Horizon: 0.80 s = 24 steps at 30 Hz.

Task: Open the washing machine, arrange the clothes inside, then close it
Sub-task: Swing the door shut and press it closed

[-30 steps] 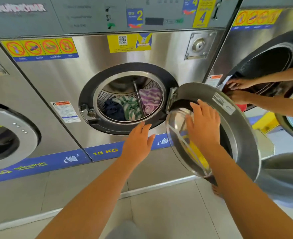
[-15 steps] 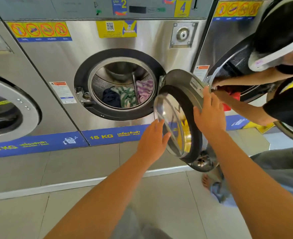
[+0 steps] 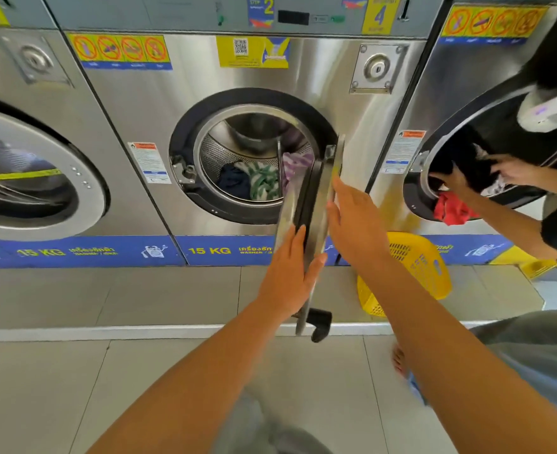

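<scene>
The steel washing machine (image 3: 159,103) in front of me has its round door (image 3: 316,204) swung out edge-on toward me, hinged at the right of the opening. Inside the drum (image 3: 231,152) lie a dark blue garment (image 3: 234,183), a green-and-white striped one (image 3: 264,183) and a purple striped one (image 3: 295,163). My left hand (image 3: 287,273) lies flat against the door's inner side, low down. My right hand (image 3: 352,221) presses flat on the door's outer side. The black door handle (image 3: 319,322) hangs at the door's near edge.
Another person at the right reaches both hands (image 3: 480,178) into the neighbouring machine (image 3: 467,103), where a red cloth (image 3: 451,209) hangs over the rim. A yellow laundry basket (image 3: 418,267) lies on the tiled floor by that machine. A closed machine (image 3: 25,165) stands to the left.
The door has swung from wide open to edge-on toward me. My right hand followed on its outer face, my left hand came onto its inner side. The view backed away.
</scene>
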Motion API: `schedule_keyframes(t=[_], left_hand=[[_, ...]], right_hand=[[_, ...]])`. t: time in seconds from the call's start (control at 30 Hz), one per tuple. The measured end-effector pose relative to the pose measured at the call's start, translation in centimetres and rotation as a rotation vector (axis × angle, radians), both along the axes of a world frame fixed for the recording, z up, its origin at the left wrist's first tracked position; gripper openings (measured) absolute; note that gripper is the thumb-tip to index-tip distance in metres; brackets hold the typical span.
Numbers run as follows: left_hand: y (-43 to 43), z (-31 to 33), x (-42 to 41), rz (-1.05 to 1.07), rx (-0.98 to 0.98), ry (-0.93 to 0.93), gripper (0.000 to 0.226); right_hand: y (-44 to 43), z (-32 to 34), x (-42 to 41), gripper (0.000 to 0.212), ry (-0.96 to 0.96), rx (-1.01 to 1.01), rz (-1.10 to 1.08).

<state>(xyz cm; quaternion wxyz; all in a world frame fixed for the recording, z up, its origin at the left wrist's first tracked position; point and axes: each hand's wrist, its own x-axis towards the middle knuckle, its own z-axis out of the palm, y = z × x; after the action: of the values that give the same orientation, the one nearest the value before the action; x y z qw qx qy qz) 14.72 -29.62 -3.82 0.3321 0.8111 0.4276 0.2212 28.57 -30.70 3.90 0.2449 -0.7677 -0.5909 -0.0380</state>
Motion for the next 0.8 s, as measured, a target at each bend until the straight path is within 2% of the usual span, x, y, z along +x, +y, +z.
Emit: schedule_keyframes(t=[0.17,0.27,0.4,0.53,0.63,0.8], left_hand=[[3.4,0.4,-3.4,0.169,0.061,-0.085,0.055],[6.1,0.7,-5.6,0.201,0.201,-0.076,0.061],[9.7,0.6,-7.5,0.246,0.416,0.163,0.087],[13.3,0.9,-8.5,0.241,0.493,0.344,0.106],[15.9,0.8,-9.2,0.277,0.508,0.397,0.103],[20.4,0.6,-9.6,0.346,0.483,0.369,0.075]], right_hand=[[4.0,0.5,-0.6,0.046,-0.223,-0.048,0.205],[7.0,0.3,-0.9,0.052,-0.28,-0.105,0.249],[10.7,0.0,-1.4,0.058,-0.317,-0.125,0.269],[13.9,-0.6,-2.5,0.063,-0.353,-0.119,0.263],[16.2,-1.2,-3.5,0.07,-0.345,-0.123,0.239],[20.3,-1.8,-4.4,0.074,-0.392,-0.113,0.216]])
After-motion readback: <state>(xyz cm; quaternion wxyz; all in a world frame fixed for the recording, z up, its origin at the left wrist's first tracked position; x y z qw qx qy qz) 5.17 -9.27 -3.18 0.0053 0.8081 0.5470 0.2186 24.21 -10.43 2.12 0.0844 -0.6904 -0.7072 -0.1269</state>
